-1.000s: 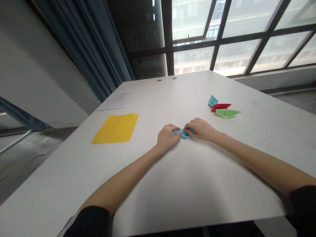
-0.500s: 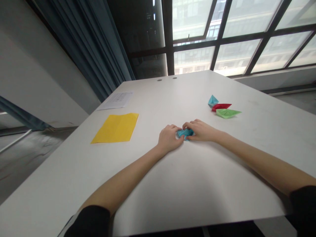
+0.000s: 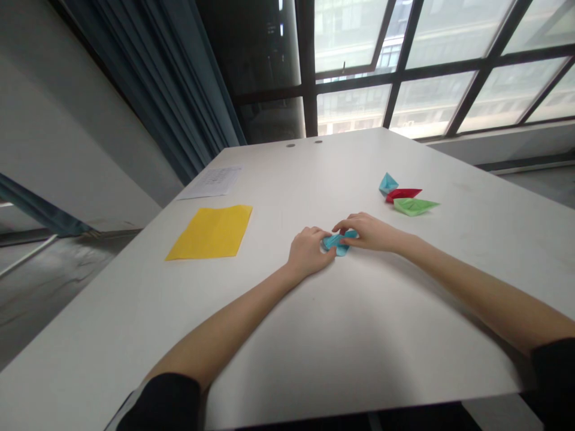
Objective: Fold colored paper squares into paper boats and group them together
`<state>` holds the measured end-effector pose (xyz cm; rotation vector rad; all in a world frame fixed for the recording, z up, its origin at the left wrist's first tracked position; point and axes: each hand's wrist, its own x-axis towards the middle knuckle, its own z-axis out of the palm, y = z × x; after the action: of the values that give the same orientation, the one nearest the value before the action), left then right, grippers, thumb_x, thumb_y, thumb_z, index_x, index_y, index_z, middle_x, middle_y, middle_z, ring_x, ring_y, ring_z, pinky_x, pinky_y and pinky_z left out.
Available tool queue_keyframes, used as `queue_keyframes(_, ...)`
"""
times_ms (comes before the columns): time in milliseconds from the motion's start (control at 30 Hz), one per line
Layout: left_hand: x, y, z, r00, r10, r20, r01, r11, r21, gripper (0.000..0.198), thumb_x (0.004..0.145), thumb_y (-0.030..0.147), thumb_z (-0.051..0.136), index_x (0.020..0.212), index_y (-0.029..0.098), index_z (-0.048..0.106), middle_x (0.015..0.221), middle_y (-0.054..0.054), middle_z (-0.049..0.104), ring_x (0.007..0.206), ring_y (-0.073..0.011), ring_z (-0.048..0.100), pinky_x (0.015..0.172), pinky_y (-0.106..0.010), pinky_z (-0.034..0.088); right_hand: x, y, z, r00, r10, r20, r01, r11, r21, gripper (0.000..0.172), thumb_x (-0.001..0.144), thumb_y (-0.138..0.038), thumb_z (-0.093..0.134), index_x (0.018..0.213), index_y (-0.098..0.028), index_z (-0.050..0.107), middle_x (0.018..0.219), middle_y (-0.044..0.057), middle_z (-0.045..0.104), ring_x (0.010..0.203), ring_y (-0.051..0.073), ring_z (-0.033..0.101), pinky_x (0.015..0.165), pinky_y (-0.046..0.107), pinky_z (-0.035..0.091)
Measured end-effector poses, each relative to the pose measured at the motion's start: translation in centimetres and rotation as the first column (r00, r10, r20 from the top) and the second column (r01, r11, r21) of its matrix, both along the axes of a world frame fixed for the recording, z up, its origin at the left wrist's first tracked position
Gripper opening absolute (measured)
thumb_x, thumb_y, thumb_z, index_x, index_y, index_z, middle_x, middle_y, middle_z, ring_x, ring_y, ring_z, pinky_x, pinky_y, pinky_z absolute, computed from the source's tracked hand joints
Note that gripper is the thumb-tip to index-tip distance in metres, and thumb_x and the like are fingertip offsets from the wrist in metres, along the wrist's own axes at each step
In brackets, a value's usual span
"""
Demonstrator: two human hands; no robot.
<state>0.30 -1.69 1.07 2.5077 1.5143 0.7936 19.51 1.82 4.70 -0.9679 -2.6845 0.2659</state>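
Observation:
A piece of folded blue paper point(image 3: 342, 248) lies on the white table between my hands. My left hand point(image 3: 309, 251) is closed on its left end, with the thumb at the near side and the fingers at the far side. At the right end, my right hand point(image 3: 365, 231) pinches the paper between thumb and fingers. Parts of the paper are covered by my fingers, so its full shape does not show.
Three folded paper boats, blue point(image 3: 387, 183), red point(image 3: 403, 194) and green point(image 3: 415, 206), sit together at the right. On the left lie a yellow paper sheet point(image 3: 210, 232) and a printed white sheet point(image 3: 211, 182). The white table point(image 3: 287, 335) extends toward the windows.
My right hand has shifted slightly up and its thumb now lies over the blue paper. More of the paper's near right part shows. My left hand has stayed nearly still.

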Motion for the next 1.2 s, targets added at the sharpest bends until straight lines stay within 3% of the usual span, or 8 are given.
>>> queue_keyframes(300, -0.1, 0.1, 0.0, 1.0, -0.024, -0.01, 0.024, 1.0, -0.006, 0.029, 0.073, 0.035, 0.058, 0.098, 0.021, 0.063, 0.096, -0.005, 0.064, 0.091, -0.0213, 0.055, 0.084, -0.034, 0.044, 0.0, 0.2, 0.0, 1.0, 0.02, 0.0, -0.02, 0.999, 0.042, 0.015, 0.078, -0.025, 0.054, 0.081, -0.022, 0.068, 0.075, 0.002, 0.069, 0.076, 0.018, 0.059, 0.073, 0.03, 0.041)
queue_keyframes(467, -0.4, -0.1, 0.3, 1.0, -0.013, -0.002, 0.013, 1.0, -0.009, 0.057, 0.074, 0.049, 0.055, 0.122, 0.019, 0.046, 0.115, -0.009, 0.057, 0.103, -0.0242, 0.052, 0.09, -0.038, 0.04, 0.2, 0.6, 0.8, 1.0, -0.005, 0.027, 0.004, 0.998, 0.068, 0.014, 0.076, -0.021, 0.055, 0.08, -0.021, 0.069, 0.075, 0.004, 0.068, 0.074, 0.018, 0.059, 0.07, 0.03, 0.042)
queue_keyframes(633, -0.7, 0.0, 0.0, 0.99, 0.004, -0.141, -0.018, 0.995, -0.098, 0.088, 0.069, 0.069, 0.048, 0.135, 0.014, 0.028, 0.138, -0.017, 0.036, 0.125, -0.0313, 0.035, 0.1, -0.046, 0.03, 1.9, 1.1, 2.4, 0.985, -0.156, 0.077, 0.157, 0.988, -0.001, 0.014, 0.074, -0.02, 0.055, 0.075, -0.022, 0.068, 0.071, 0.001, 0.068, 0.064, 0.016, 0.06, 0.058, 0.027, 0.042)
queue_keyframes(767, -0.4, 0.0, -0.3, 0.96, 0.009, -0.28, -0.067, 0.978, -0.199, 0.086, 0.073, 0.073, 0.035, 0.136, 0.014, 0.03, 0.144, -0.018, 0.025, 0.131, -0.0351, 0.025, 0.103, -0.052, 0.021, 4.7, 2.3, 4.5, 0.944, -0.317, 0.091, 0.321, 0.947, -0.03, 0.012, 0.074, -0.027, 0.057, 0.072, -0.022, 0.068, 0.068, 0.0, 0.068, 0.061, 0.016, 0.059, 0.054, 0.026, 0.04)
queue_keyframes(867, -0.2, 0.1, -0.5, 0.951, 0.004, -0.31, -0.07, 0.977, -0.201, 0.082, 0.075, 0.073, 0.031, 0.136, 0.017, 0.031, 0.145, -0.016, 0.025, 0.132, -0.0341, 0.022, 0.104, -0.052, 0.02, 8.1, 3.7, 5.9, 0.859, -0.505, 0.084, 0.5, 0.863, 0.071, 0.015, 0.073, -0.031, 0.06, 0.074, -0.02, 0.07, 0.068, 0.003, 0.068, 0.06, 0.016, 0.057, 0.058, 0.028, 0.038)
queue_keyframes(1000, 0.0, 0.4, -0.7, 0.951, 0.006, -0.31, -0.069, 0.979, -0.192, 0.08, 0.076, 0.072, 0.031, 0.136, 0.019, 0.031, 0.146, -0.014, 0.025, 0.133, -0.0327, 0.021, 0.105, -0.051, 0.019, 14.0, 6.0, 6.8, 0.654, -0.753, 0.075, 0.731, 0.654, 0.194, 0.025, 0.073, -0.032, 0.059, 0.079, -0.01, 0.07, 0.076, 0.013, 0.068, 0.067, 0.014, 0.056, 0.059, 0.029, 0.031)
queue_keyframes(1067, 0.1, 0.5, -0.7, 0.951, 0.007, -0.31, -0.07, 0.979, -0.194, 0.081, 0.076, 0.072, 0.031, 0.136, 0.019, 0.031, 0.145, -0.015, 0.024, 0.133, -0.0331, 0.02, 0.105, -0.052, 0.018, 17.1, 7.1, 6.5, 0.495, -0.863, 0.103, 0.832, 0.505, 0.228, 0.025, 0.071, -0.03, 0.061, 0.081, -0.009, 0.07, 0.081, 0.017, 0.067, 0.069, 0.015, 0.056, 0.058, 0.03, 0.029)
queue_keyframes(1200, 0.3, 0.6, -0.5, 0.948, 0.004, -0.317, -0.07, 0.978, -0.196, 0.083, 0.076, 0.073, 0.027, 0.137, 0.017, 0.03, 0.146, -0.016, 0.023, 0.133, -0.0335, 0.02, 0.105, -0.053, 0.018, 21.7, 8.8, 4.5, 0.338, -0.928, 0.153, 0.911, 0.364, 0.194, 0.024, 0.066, -0.027, 0.066, 0.079, -0.008, 0.072, 0.081, 0.021, 0.065, 0.065, 0.014, 0.054, 0.055, 0.031, 0.028)
